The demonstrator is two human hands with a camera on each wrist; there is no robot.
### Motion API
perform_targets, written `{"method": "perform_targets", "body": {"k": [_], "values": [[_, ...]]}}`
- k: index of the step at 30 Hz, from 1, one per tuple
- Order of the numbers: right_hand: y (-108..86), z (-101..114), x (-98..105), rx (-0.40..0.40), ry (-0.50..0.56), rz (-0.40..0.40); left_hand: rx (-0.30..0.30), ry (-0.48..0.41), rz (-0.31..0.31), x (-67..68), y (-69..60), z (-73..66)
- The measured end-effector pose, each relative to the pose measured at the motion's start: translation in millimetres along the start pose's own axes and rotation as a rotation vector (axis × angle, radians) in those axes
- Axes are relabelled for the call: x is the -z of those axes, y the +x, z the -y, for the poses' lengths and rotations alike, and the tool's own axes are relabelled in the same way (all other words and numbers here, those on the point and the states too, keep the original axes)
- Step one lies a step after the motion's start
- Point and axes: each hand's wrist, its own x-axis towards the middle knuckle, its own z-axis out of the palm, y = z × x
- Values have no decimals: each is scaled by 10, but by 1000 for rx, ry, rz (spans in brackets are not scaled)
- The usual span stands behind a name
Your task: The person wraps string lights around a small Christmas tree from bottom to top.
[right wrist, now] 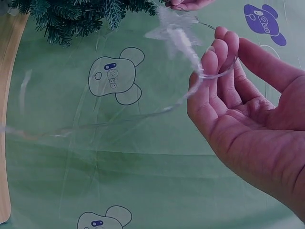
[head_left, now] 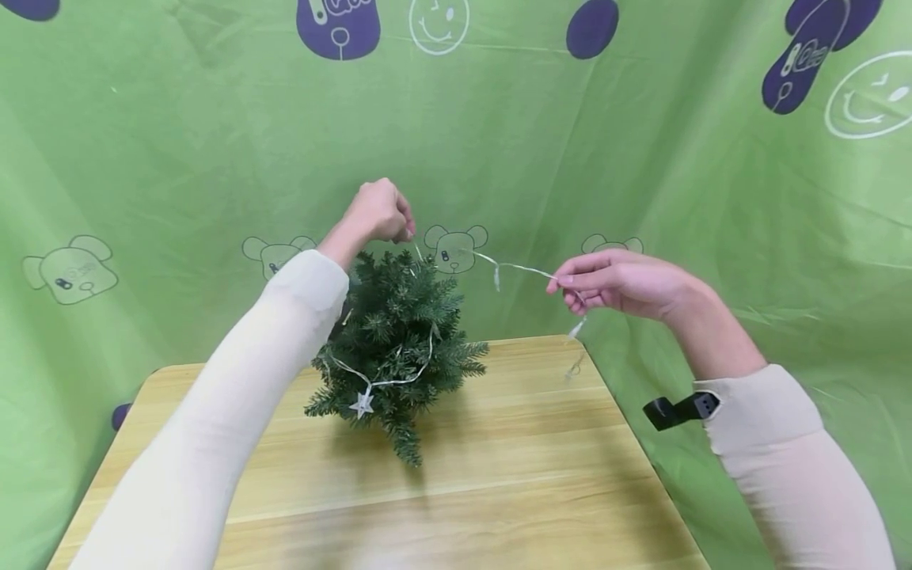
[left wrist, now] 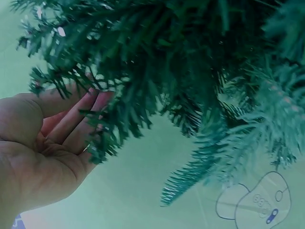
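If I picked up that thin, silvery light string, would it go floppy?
The thin, silvery light string is probably floppy: it curves loosely across the bushy, green tree. It looks light, being so slender. Its pale, pointed, translucent star might snag on branches.

The head view is bright, and the light is soft. The left sleeve (head_left: pixel 231 396) looks almost plain white. A pale shine sits on the near part of the wooden table (head_left: pixel 499 491), with a soft shadow under the little Christmas tree (head_left: pixel 402 317). Both wrist views are darker. In the right one, the star light (right wrist: pixel 178 38) and its wire (right wrist: pixel 119 122) look smeary, but the green cloth (right wrist: pixel 157 176) behind is clearer.
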Motion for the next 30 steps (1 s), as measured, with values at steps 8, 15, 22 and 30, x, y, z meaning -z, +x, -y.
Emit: {"method": "perform_targets", "body": {"k": [8, 15, 22, 30], "values": [[46, 20, -21, -3, 6, 2, 43, -19, 4, 2, -16, 164], [69, 14, -11, 9, 28, 22, 39, -19, 14, -16, -42, 304], [70, 18, 6, 20, 0, 37, 48, -8, 119, 24, -87, 354], [63, 42, -6, 21, -6, 37, 77, -22, 174, 90, -127, 306]]}}
